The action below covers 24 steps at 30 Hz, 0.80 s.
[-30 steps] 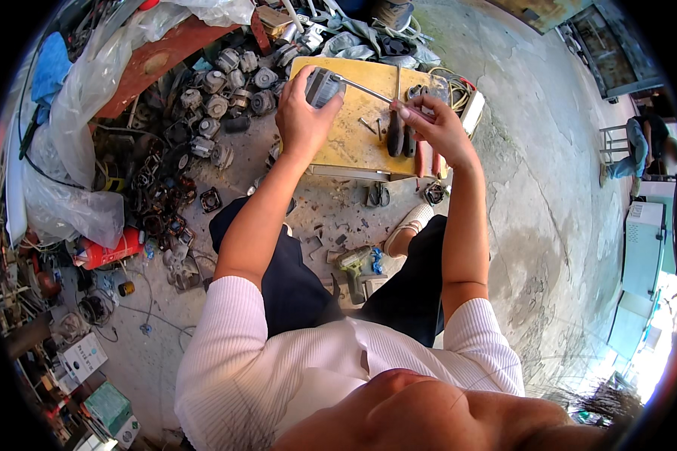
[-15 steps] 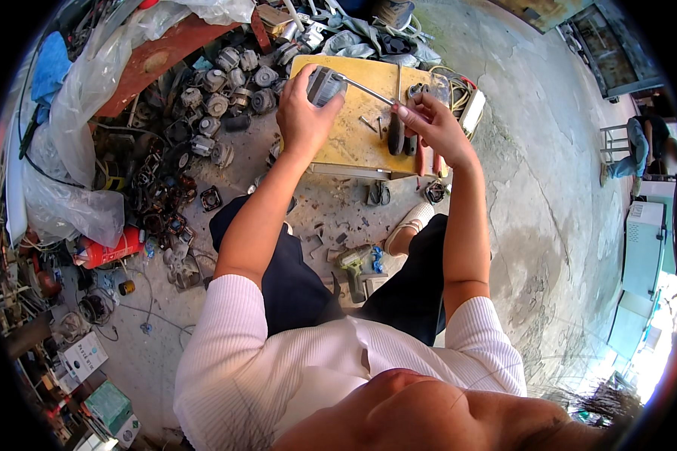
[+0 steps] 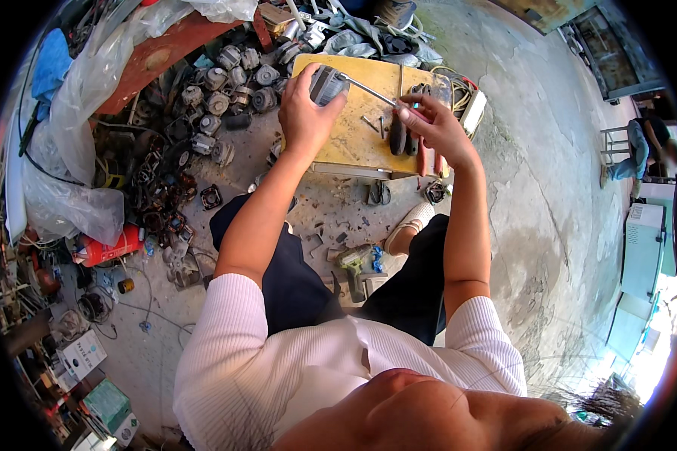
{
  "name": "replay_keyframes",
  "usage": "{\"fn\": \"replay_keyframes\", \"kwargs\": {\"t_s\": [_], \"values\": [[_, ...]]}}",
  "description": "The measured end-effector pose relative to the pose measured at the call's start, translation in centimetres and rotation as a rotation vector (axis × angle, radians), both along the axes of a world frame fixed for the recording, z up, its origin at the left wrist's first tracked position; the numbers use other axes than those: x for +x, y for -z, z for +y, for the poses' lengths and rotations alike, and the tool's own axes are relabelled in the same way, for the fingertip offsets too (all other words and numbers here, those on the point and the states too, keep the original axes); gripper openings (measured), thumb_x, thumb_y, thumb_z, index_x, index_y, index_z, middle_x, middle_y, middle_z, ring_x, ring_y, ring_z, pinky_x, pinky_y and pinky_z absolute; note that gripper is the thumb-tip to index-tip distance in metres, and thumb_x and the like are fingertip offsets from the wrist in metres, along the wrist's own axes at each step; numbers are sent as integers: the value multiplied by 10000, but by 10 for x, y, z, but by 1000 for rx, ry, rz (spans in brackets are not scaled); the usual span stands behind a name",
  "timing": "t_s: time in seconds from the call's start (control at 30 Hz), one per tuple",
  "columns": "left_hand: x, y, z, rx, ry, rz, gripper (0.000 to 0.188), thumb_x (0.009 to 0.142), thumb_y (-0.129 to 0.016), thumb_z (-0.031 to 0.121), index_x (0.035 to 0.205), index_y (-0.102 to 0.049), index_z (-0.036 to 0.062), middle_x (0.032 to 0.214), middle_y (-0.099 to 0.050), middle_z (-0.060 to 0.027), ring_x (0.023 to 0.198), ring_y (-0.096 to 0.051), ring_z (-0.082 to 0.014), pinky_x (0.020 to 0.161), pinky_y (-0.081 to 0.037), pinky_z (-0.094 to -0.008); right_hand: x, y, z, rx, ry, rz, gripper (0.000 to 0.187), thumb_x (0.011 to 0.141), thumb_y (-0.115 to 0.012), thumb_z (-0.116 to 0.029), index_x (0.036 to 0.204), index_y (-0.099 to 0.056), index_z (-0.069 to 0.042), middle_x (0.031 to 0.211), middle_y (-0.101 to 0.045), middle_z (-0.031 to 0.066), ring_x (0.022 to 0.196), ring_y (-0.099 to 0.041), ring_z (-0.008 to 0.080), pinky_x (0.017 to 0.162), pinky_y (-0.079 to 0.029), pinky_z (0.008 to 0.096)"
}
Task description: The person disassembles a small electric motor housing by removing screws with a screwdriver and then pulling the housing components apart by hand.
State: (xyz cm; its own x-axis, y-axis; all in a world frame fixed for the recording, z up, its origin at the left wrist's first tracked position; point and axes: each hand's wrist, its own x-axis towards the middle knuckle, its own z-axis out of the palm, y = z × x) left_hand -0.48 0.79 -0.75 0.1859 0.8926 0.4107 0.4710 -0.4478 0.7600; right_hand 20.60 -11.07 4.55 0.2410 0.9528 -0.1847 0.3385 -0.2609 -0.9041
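My left hand (image 3: 306,116) is closed around a small grey electric motor (image 3: 329,86), held over the left part of a yellow worktop (image 3: 353,143). In my right hand (image 3: 432,126) is a screwdriver with a long metal shaft (image 3: 370,91); its handle is mostly hidden by my fingers. The shaft points left, and its tip meets the motor's upper right side. Below it, two bolts (image 3: 371,123) lie on the worktop. Beside my right hand rest a black-handled tool (image 3: 397,135) and pliers with red handles (image 3: 422,159).
A heap of used motors (image 3: 218,101) covers the floor at the left. A green drill (image 3: 351,260) lies between my legs, among scraps. Coiled cable and a white power strip (image 3: 472,111) are at the worktop's right. Another person (image 3: 639,146) is at the far right.
My right hand has shifted very slightly, the screwdriver with it. Its tip stays at the motor, which my left hand still holds in nearly the same spot.
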Motion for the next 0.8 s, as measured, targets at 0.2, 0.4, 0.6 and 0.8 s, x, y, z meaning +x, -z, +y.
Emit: {"fn": "replay_keyframes", "kwargs": {"t_s": [0.2,0.4,0.6,0.8], "values": [[0,-2,-2,-20,-5,9,642,739,-832,319,1285,-596,78,1224,-639,-154,1116,-631,-308,939,-499,-400,15,16,4,-119,-96,-102,509,968,-602,-508,1236,-683,-84,868,-646,64,749,-598,125,519,-511,331],[0,-4,-3,-17,-4,34,656,745,-829,321,1302,-585,74,1234,-633,-155,1122,-630,-310,937,-502,-399,17,18,4,-168,17,-10,470,973,-586,-506,1163,-719,-97,822,-649,85,574,-607,152,379,-455,354],[0,-5,-3,-23,4,24,644,751,-824,314,1295,-589,63,1237,-630,-155,1123,-630,-311,936,-503,-397,0,-11,-1,-227,-62,-131,498,975,-570,-530,1174,-720,-99,900,-699,132,641,-643,166,457,-493,356],[1,-5,-4,-18,0,19,630,744,-831,296,1281,-595,67,1235,-632,-149,1107,-638,-312,924,-509,-396,1,-9,1,-141,-60,-34,463,960,-633,-479,1187,-683,-79,933,-705,133,807,-660,169,665,-529,347]]}}
